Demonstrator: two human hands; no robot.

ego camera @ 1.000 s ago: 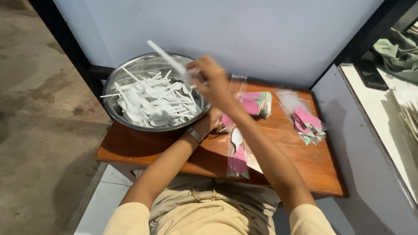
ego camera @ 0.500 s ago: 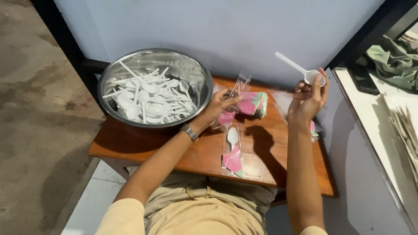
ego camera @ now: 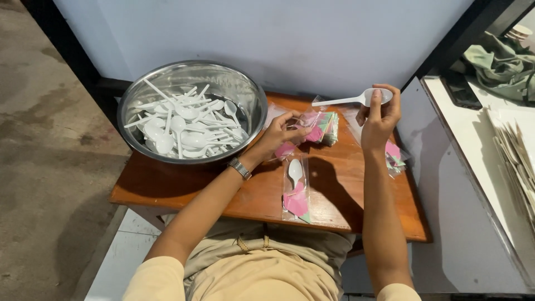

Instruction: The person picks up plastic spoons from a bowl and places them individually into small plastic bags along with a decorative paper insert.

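My right hand (ego camera: pixel 380 114) is raised above the right side of the wooden table (ego camera: pixel 245 195) and grips a white plastic spoon (ego camera: pixel 356 98) by its bowl, handle pointing left. My left hand (ego camera: pixel 280 134) rests near the table's middle, pinching a clear plastic sleeve (ego camera: pixel 290 146) with a pink napkin inside. A steel bowl (ego camera: pixel 251 95) at the back left holds several white plastic spoons (ego camera: pixel 181 127). In front of my left hand lies a packed sleeve (ego camera: pixel 296 188) with a spoon and pink napkin.
A stack of coloured folded napkins (ego camera: pixel 327 127) lies behind my left hand. More sleeves with napkins (ego camera: pixel 394 156) lie at the right edge. A white counter (ego camera: pixel 485 145) with green cloth (ego camera: pixel 499 61) and stacked paper (ego camera: pixel 521 156) stands to the right. Wall behind.
My right hand has carried a spoon from above the bowl to the right side and now holds it up by the bowl end. My left hand stayed on the sleeve.
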